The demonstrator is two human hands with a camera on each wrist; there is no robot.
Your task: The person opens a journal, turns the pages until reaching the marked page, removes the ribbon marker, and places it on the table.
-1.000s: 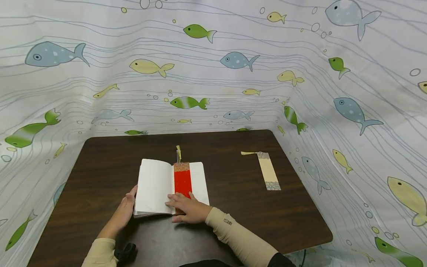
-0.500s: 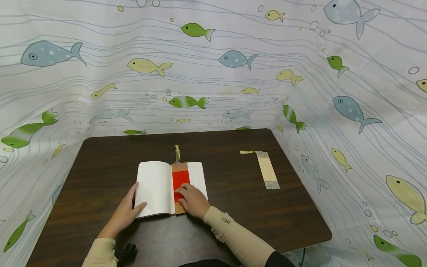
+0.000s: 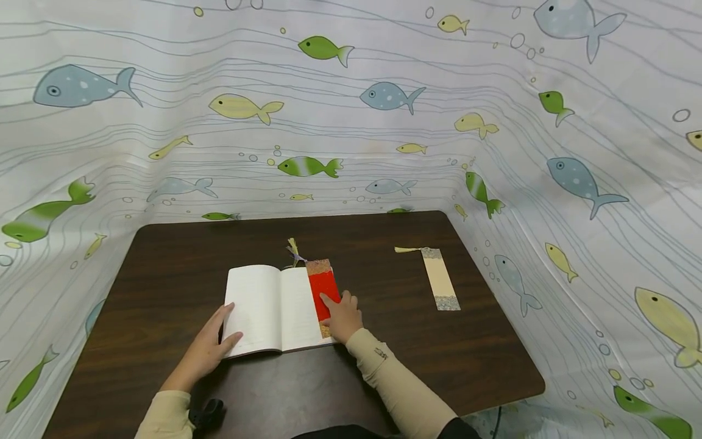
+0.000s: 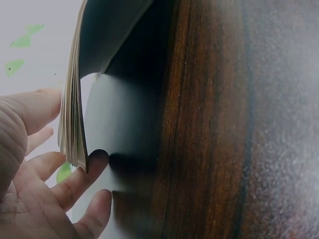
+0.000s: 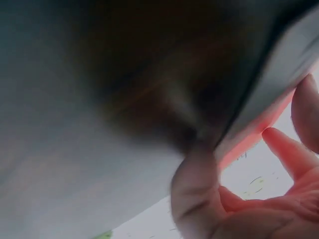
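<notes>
An open notebook (image 3: 253, 308) with pale pages lies on the brown table in the head view. My left hand (image 3: 204, 344) holds its left edge, thumb on the page side; in the left wrist view the page block (image 4: 72, 119) sits between thumb and fingers. With my right hand (image 3: 345, 318) I hold a red bookmark (image 3: 323, 285) that has speckled brown ends and a yellowish tassel. It lies slanted over the right page, near that page's outer edge. The right wrist view is blurred, with the bookmark's reddish edge (image 5: 246, 147) by the fingers.
A cream bookmark (image 3: 439, 274) with grey speckled ends and a tassel lies on the table's right part. The brown table (image 3: 384, 360) has rounded corners. Behind and beside it hangs a white fish-print curtain (image 3: 340, 128).
The red bookmark has moved right, from beside the notebook's spine to the right page's outer edge, and now tilts. My right hand went with it. The left thumb has come onto the left page.
</notes>
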